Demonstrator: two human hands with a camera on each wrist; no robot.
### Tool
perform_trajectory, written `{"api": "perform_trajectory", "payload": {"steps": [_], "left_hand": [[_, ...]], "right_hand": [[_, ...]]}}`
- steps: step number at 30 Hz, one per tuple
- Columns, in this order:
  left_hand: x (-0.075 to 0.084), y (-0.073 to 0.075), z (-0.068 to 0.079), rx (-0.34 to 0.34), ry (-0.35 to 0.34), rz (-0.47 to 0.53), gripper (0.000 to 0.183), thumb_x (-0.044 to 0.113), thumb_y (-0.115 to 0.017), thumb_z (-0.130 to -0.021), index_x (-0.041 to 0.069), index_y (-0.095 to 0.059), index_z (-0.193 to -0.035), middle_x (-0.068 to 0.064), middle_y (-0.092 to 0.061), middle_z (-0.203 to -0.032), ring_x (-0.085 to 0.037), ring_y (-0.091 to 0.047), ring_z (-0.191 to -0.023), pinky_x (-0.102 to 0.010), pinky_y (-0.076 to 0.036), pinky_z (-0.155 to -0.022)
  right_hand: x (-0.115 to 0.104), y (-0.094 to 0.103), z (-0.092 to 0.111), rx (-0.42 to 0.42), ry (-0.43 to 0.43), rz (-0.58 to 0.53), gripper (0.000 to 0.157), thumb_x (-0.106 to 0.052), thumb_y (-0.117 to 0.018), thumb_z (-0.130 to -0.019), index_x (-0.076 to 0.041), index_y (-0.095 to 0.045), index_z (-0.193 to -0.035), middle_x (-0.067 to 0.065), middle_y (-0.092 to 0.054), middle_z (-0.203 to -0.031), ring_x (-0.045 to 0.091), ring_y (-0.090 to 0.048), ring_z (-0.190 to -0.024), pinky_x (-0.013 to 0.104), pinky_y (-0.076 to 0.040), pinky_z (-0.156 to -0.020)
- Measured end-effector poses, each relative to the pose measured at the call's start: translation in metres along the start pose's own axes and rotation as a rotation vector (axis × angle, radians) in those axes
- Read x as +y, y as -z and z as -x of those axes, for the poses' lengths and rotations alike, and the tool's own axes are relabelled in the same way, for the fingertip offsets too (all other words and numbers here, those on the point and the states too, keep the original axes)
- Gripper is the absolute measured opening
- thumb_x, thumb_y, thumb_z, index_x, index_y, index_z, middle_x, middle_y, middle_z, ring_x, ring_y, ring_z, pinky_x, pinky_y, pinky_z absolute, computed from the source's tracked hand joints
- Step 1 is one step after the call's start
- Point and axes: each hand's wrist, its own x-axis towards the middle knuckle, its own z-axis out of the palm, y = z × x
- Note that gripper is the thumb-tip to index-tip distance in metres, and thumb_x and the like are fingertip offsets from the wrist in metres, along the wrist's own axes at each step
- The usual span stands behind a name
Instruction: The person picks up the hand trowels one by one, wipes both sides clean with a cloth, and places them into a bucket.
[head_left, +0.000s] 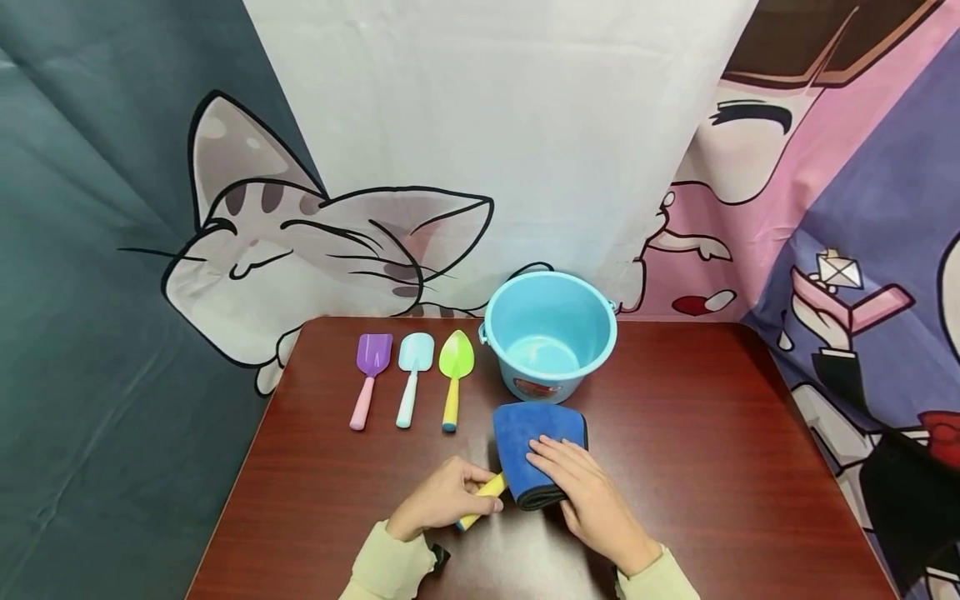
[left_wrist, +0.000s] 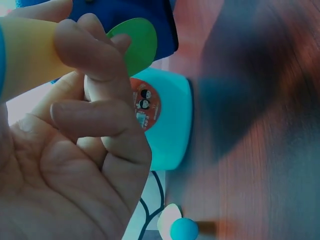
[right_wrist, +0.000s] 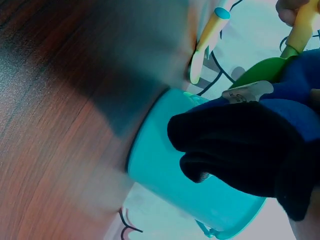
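My left hand [head_left: 441, 497] pinches the yellow handle [head_left: 491, 488] of a toy shovel between thumb and fingers. Its green blade [left_wrist: 142, 42] pokes out past the cloth in both wrist views; from the head it is covered. A folded blue cloth [head_left: 521, 442] with black edging lies around that blade, held up over the table. My right hand [head_left: 588, 496] grips the cloth, fingers stretched across its top and the thumb mostly hidden. A white tag [right_wrist: 248, 92] shows on the cloth in the right wrist view.
Just beyond the cloth stands a light blue bucket [head_left: 517, 321] near the table's back edge. Left of it lie three toy shovels in a row: purple with a pink handle [head_left: 362, 404], pale blue [head_left: 416, 354], and green with a yellow handle [head_left: 456, 358]. A printed curtain [head_left: 510, 108] hangs behind the table.
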Motion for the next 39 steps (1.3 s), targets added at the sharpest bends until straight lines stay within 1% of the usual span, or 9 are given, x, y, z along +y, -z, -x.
{"api": "perform_trajectory", "payload": {"steps": [6, 15, 18, 21, 24, 27, 32, 36, 39], "left_hand": [[0.000, 0.003, -0.003, -0.012, -0.017, -0.019, 0.005, 0.016, -0.075, -0.087, 0.015, -0.078, -0.084, 0.009, -0.055, -0.054, -0.003, -0.049, -0.045, -0.017, -0.039, -0.047], [0.000, 0.005, -0.004, 0.017, -0.019, -0.024, 0.005, 0.020, -0.077, -0.085, 0.017, -0.079, -0.088, 0.009, -0.061, -0.058, -0.004, -0.052, -0.047, -0.017, -0.041, -0.049], [-0.001, 0.003, -0.001, 0.016, -0.016, -0.014, 0.008, 0.019, -0.077, -0.085, 0.017, -0.080, -0.093, 0.009, -0.062, -0.059, -0.003, -0.051, -0.047, -0.017, -0.040, -0.048], [-0.003, 0.002, 0.000, 0.017, -0.022, -0.001, 0.012, 0.020, -0.077, -0.086, 0.017, -0.080, -0.097, 0.009, -0.061, -0.058, -0.002, -0.050, -0.046, -0.017, -0.040, -0.047], [-0.004, 0.002, 0.001, 0.024, -0.030, 0.017, 0.016, 0.020, -0.077, -0.086, 0.015, -0.080, -0.101, 0.009, -0.061, -0.057, -0.002, -0.049, -0.045, -0.016, -0.039, -0.046], [-0.006, 0.003, 0.003, 0.033, -0.031, 0.036, 0.020, 0.019, -0.077, -0.086, 0.013, -0.080, -0.104, 0.008, -0.064, -0.060, -0.001, -0.050, -0.047, -0.016, -0.041, -0.047], [-0.007, 0.003, 0.005, 0.040, -0.026, 0.052, 0.021, 0.019, -0.078, -0.085, 0.013, -0.079, -0.105, 0.007, -0.066, -0.062, -0.002, -0.052, -0.049, -0.017, -0.043, -0.049], [-0.007, 0.003, 0.006, 0.051, -0.023, 0.076, 0.019, 0.018, -0.080, -0.084, 0.014, -0.080, -0.103, 0.005, -0.064, -0.061, -0.003, -0.052, -0.049, -0.017, -0.043, -0.049], [-0.006, 0.003, 0.007, 0.059, -0.009, 0.099, 0.020, 0.017, -0.081, -0.083, 0.014, -0.079, -0.103, 0.004, -0.066, -0.065, -0.004, -0.055, -0.051, -0.018, -0.046, -0.052]], "right_hand": [[0.003, 0.001, -0.001, -0.034, 0.007, 0.039, 0.089, 0.020, -0.052, -0.065, -0.015, -0.052, -0.147, 0.007, -0.050, -0.150, 0.030, -0.047, -0.137, 0.044, -0.033, -0.113], [0.007, 0.002, -0.004, -0.042, -0.061, 0.045, 0.085, 0.022, -0.054, -0.070, -0.017, -0.054, -0.146, 0.004, -0.049, -0.152, 0.027, -0.045, -0.139, 0.021, -0.018, -0.118], [0.007, 0.002, -0.003, -0.028, -0.093, 0.064, 0.086, 0.023, -0.057, -0.069, -0.017, -0.056, -0.145, 0.003, -0.050, -0.151, 0.026, -0.047, -0.138, 0.025, -0.026, -0.116], [0.008, 0.002, -0.001, 0.020, -0.121, 0.088, 0.084, 0.024, -0.059, -0.068, -0.015, -0.059, -0.142, 0.004, -0.053, -0.147, 0.027, -0.051, -0.134, 0.035, -0.040, -0.108], [0.010, 0.003, 0.001, 0.086, -0.150, 0.105, 0.081, 0.024, -0.061, -0.067, -0.012, -0.061, -0.139, 0.007, -0.058, -0.142, 0.029, -0.056, -0.128, 0.042, -0.046, -0.101], [0.013, 0.004, 0.002, 0.152, -0.195, 0.105, 0.079, 0.024, -0.062, -0.067, -0.010, -0.062, -0.138, 0.009, -0.061, -0.138, 0.030, -0.060, -0.124, 0.033, -0.042, -0.106], [0.014, 0.007, 0.003, 0.262, -0.279, 0.098, 0.082, 0.025, -0.062, -0.063, -0.009, -0.061, -0.139, 0.010, -0.062, -0.137, 0.030, -0.061, -0.122, 0.012, -0.027, -0.109], [0.011, 0.010, 0.006, 0.316, -0.306, 0.073, 0.082, 0.025, -0.056, -0.065, -0.009, -0.060, -0.139, 0.010, -0.061, -0.139, 0.026, -0.058, -0.126, 0.009, -0.025, -0.108], [0.008, 0.011, 0.007, 0.353, -0.274, 0.052, 0.078, 0.022, -0.051, -0.068, -0.009, -0.061, -0.139, 0.010, -0.061, -0.139, 0.022, -0.056, -0.129, 0.012, -0.028, -0.109]]}}
